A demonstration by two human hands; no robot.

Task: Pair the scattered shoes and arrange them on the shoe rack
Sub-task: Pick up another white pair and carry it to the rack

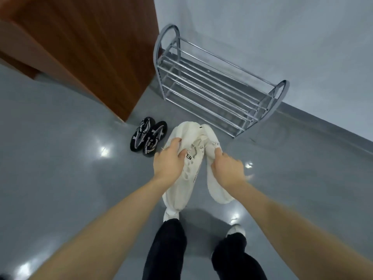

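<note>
Above floor (60, 158): left hand (169, 160) and right hand (227, 166), fingers clamped on one white shoe (179, 190) each.
Rack (212, 85) edge: just ahead.
Black pair (148, 136): left, beside cabinet (90, 47) corner.

Two white shoes (181, 174), two black shoes (148, 137), one shoe rack (212, 85)

Glossy grey floor (60, 158) with light glints; pale grey wall (282, 37); brown wooden cabinet (90, 47).
</note>
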